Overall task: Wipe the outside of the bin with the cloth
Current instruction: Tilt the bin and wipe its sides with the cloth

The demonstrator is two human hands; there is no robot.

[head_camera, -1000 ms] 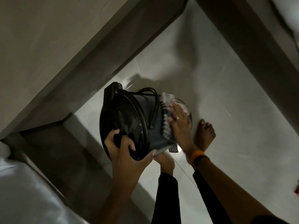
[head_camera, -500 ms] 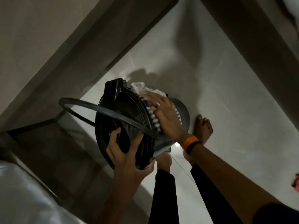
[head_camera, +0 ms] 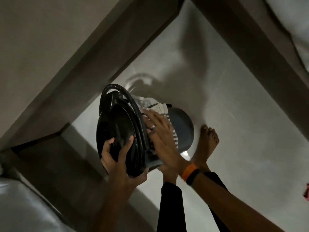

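Count: 1 bin (head_camera: 182, 129), 1 lid (head_camera: 120, 129), 1 cloth (head_camera: 153, 106), 2 hands, 2 bare feet, 1 ring (head_camera: 153, 127), 1 orange-and-black wristband (head_camera: 190, 172).

Bin is held off the floor (head_camera: 234, 131), tipped on its side, centre of view. Black lid faces the camera, grey-blue base points far right. Wire bail handle (head_camera: 117, 91) sits folded close against the lid's far rim.

Left hand (head_camera: 120, 158) clamps the near edge of the lid: fingers spread across its face, thumb hooked round the rim.

Right hand (head_camera: 160, 133) lies flat on the bin's side wall just right of the lid, fingers apart and extended, pressing the striped white cloth to the wall. Cloth bunches out on the far side of the fingers; a strip shows on the right of the palm.

Right foot (head_camera: 207, 141) on the floor just right of the base; left foot (head_camera: 168, 173) mostly hidden under the bin.

Versus 0.5 s ago: handle was swung out wide to the left, now folded in. Right hand has slid nearer along the wall. Left-hand grip unchanged.
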